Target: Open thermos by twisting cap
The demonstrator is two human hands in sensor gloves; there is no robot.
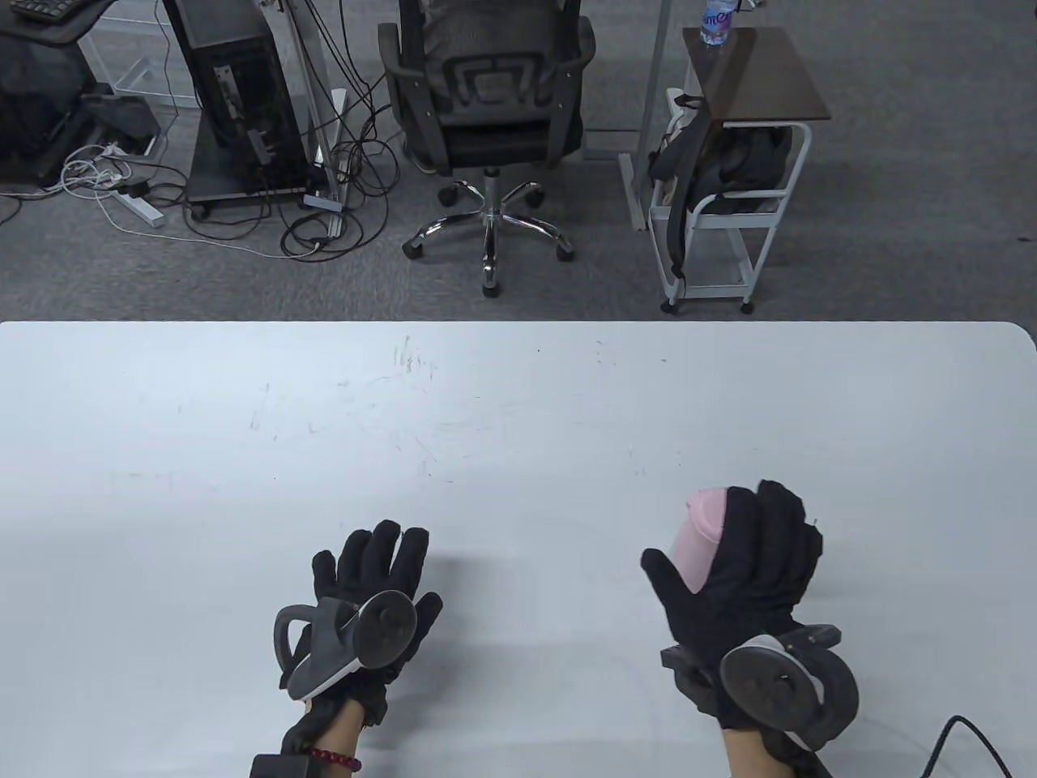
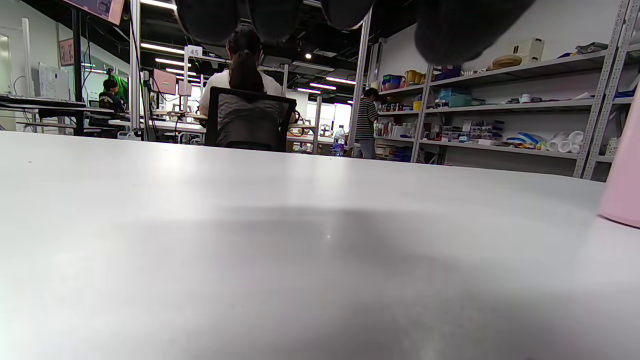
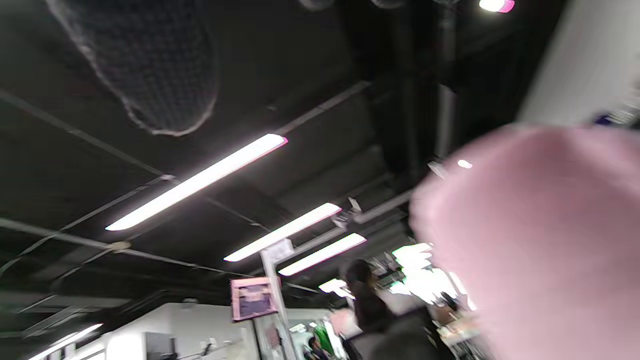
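— Pink plastic, is that the thermos [image 1: 703, 535]? Where does it stand?

— Yes. It stands on the white surface [image 1: 518, 421], at about four o'clock from the middle. Its base also shows in the left wrist view, touching the surface.

— And the right hand [image 1: 741, 559]?

— It wraps the thermos from the near side, fingers around the upper part, thumb spread toward nine o'clock.

— The left hand [image 1: 374, 579]?

— Open, fingers stretched flat, holding nothing, well apart from the thermos at nine o'clock.

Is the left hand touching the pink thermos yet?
Apart. The table view shows the left hand well left of the thermos, bare table between them; only the right hand wraps it.
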